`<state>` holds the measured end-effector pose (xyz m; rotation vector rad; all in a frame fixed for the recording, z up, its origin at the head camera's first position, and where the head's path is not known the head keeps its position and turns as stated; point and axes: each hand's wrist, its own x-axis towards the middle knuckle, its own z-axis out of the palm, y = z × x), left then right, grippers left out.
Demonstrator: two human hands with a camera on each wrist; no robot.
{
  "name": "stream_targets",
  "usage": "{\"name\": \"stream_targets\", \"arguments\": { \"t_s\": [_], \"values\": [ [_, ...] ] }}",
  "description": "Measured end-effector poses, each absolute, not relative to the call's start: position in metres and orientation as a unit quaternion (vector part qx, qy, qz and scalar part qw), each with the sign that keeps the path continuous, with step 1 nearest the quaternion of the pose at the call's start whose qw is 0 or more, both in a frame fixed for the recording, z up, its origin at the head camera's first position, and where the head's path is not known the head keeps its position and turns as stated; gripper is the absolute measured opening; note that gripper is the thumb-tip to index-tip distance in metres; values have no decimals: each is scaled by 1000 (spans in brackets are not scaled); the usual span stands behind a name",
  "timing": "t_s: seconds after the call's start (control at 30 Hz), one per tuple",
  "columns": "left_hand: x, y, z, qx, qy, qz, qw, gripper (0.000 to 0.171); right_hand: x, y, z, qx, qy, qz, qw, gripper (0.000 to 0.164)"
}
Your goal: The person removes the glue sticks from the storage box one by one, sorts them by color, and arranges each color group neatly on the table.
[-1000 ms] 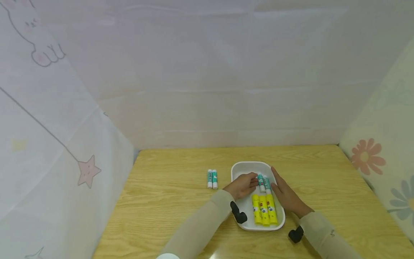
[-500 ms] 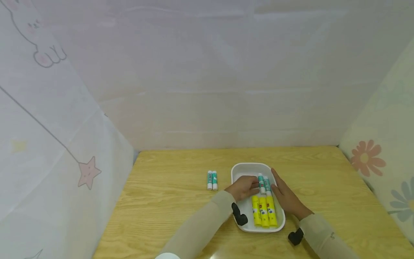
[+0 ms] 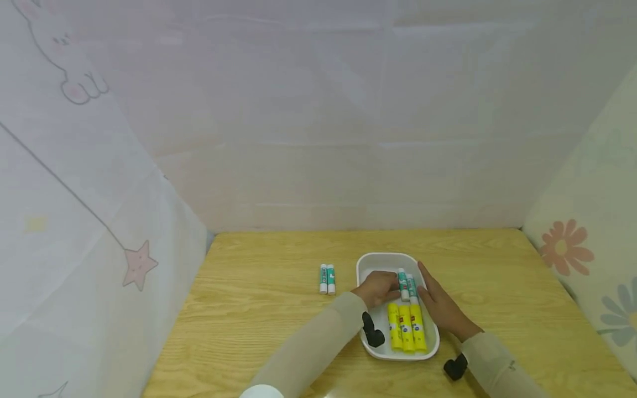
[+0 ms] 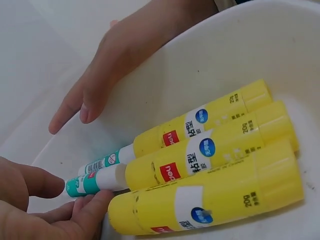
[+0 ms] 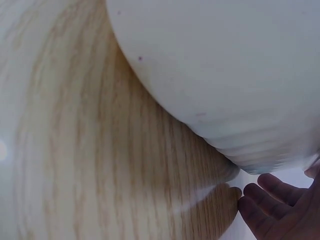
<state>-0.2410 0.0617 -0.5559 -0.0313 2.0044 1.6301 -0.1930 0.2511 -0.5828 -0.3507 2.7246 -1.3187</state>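
left hand [image 3: 376, 287] is edging slightly rightward over the white plastic tray [image 3: 374, 264] since a moment ago

its fingertips are pinching a teal-and-white glue stick [image 3: 403, 284] inside the tray, just beside a matching stick [image 3: 412, 289]. three yellow deli glue sticks [image 3: 405, 331] are lying side by side at their near ends. right hand [image 3: 443, 309] is resting along the tray's right side, fingers extended, thumb inside the rim. two more teal-and-white sticks [image 3: 331, 279] are lying together on the wood-grain table [image 3: 259, 309].
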Motion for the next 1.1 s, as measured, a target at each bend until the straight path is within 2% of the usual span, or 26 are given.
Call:
{"name": "stream_targets", "arguments": {
  "t_s": [0.07,0.23,0.6,1.1],
  "values": [
    [-241,65,-556,-77,694,660,276,32,-193,252,-583,-118,893,-433,45,63],
    [-243,70,-555,-107,702,655,260,39,-195,252,-584,-124,890,-437,43,63],
    [-237,75,-556,-80,771,590,226,19,-194,252,-586,-132,889,-438,38,63],
    [-238,75,-555,-79,778,579,231,20,-195,252,-588,-136,891,-432,34,63]
  ]
}}
